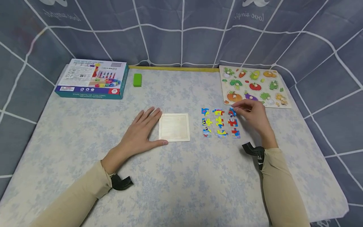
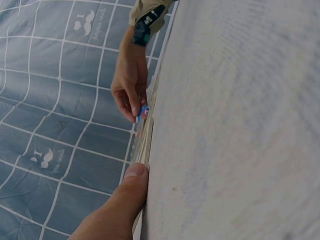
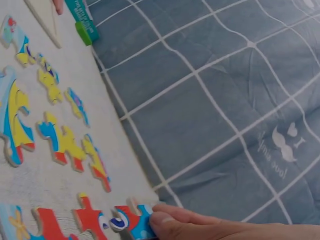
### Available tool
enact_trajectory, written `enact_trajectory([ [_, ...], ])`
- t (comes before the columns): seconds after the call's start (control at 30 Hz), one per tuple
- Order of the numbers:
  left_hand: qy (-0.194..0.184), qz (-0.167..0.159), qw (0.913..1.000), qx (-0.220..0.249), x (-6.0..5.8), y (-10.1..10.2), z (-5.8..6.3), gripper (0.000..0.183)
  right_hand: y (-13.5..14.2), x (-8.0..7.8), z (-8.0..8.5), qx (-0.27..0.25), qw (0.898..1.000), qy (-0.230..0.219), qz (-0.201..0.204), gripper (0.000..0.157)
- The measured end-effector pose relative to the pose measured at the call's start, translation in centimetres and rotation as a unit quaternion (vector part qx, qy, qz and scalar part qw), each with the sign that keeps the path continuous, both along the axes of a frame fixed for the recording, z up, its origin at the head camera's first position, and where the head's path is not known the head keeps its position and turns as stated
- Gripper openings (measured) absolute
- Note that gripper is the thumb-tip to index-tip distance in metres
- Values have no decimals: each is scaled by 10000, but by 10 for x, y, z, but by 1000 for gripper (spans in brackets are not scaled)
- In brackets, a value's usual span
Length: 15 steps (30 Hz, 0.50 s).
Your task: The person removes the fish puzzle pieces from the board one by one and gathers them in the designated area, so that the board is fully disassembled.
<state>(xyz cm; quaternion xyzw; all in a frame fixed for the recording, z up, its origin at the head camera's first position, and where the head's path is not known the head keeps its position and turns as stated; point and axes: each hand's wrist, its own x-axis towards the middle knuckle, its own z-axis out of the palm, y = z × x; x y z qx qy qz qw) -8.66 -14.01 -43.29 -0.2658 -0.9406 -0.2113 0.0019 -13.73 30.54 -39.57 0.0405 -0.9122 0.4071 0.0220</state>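
My right hand (image 1: 252,115) pinches a blue and red jigsaw puzzle piece (image 1: 232,112) between thumb and fingertips, at the top right of a spread of pieces. In the left wrist view the held piece (image 2: 142,113) shows tilted at the fingertips. Several other pieces, among them a yellow one (image 1: 219,122) and a red one (image 1: 232,122), lie apart in rows. My left hand (image 1: 140,134) lies with straight, spread fingers along the left side of a wooden puzzle tray (image 1: 174,141), its thumb at the lower left corner. The recessed tray holds no piece.
Behind the right hand lies a vegetable peg puzzle board (image 1: 255,78). A bead-set box (image 1: 90,78) sits at the back left, with a green block (image 1: 137,80) beside it. A grey checked cloth (image 1: 181,34) hangs around the table's back and sides.
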Motion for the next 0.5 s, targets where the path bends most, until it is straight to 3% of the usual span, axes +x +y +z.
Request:
enact_trajectory([
  [0.2, 22, 4, 10000, 31, 1, -1, 0, 116, -3, -1, -4, 497, 9984, 264, 1, 18],
  [0.33, 44, -10, 10000, 39, 0, -1, -1, 116, -2, 0, -2, 689, 9976, 105, -51, 22],
  [0.5, 31, -10, 10000, 70, 0, -1, 0, 116, 2, -1, -2, 644, 9977, -130, 171, 29],
])
